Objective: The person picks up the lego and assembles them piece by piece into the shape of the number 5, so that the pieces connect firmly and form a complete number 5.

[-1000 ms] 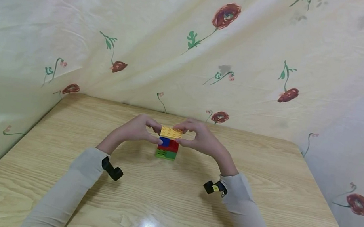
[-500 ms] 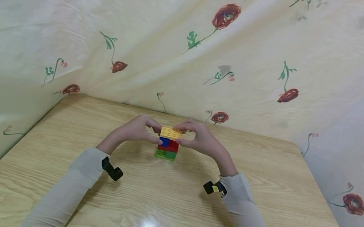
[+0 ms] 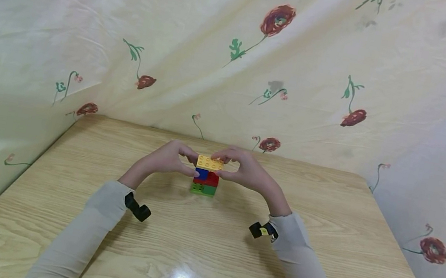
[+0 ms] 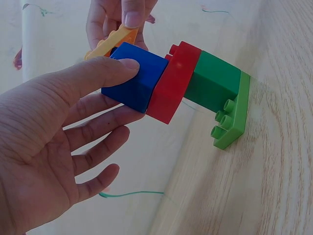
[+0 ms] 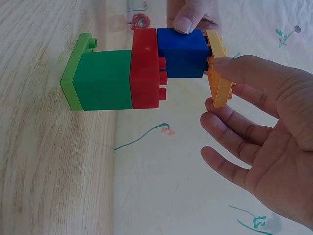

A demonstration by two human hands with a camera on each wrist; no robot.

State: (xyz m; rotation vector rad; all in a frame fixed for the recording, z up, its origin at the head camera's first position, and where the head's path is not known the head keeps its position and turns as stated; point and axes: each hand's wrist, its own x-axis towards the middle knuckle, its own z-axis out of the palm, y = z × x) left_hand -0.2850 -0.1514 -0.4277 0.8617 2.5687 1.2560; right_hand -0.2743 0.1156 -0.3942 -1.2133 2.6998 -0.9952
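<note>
In the head view, the block tower (image 3: 205, 180) is standing on the wooden table (image 3: 197, 238), between my left hand (image 3: 165, 156) and my right hand (image 3: 249, 170).

In the left wrist view, I am pinching the blue block (image 4: 144, 73), thumb on one face, while my lower fingers are curving free. Below it are sitting the red brick (image 4: 173, 85), the dark green block (image 4: 214, 81) and the light green plate (image 4: 238, 120). I am judging them light, stiff, slightly slippery plastic — the blue block's flat sides are offering good hold.

In the right wrist view, my thumb and fingers are pinching the yellow plate (image 5: 222, 97), overhanging the red brick's studs. Blue studs are showing beneath — perhaps it is sitting loosely, so pressing the overhang could be tipping it. I am seeing no container.
</note>
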